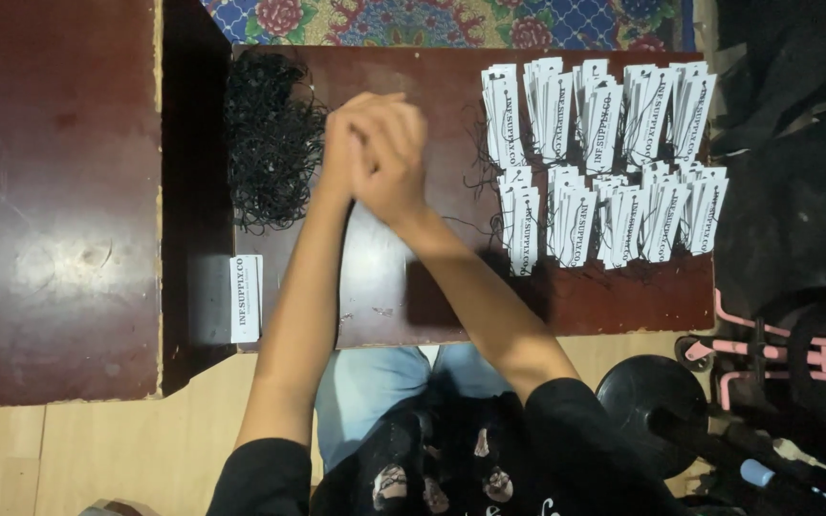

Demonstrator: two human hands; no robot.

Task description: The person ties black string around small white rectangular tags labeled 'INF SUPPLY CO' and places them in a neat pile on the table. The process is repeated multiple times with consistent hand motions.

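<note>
My left hand (348, 134) and my right hand (396, 177) are pressed together above the middle of a low dark brown table (623, 304). The fingers of both are closed, and the right hand lies over the left. Whatever may be between them is hidden. A tangled pile of black string loops (274, 134) lies just left of the hands. To their right, white printed paper tags stand in two rows of stacks, a far row (599, 113) and a near row (614, 215). A single tag (246, 298) lies at the table's near left corner.
A larger reddish-brown surface (50, 210) adjoins on the left, set higher. A patterned carpet (432, 19) shows beyond the table. A black round object (657, 401) and a pink frame (815, 355) stand at the lower right, with dark fabric (795, 143) above them.
</note>
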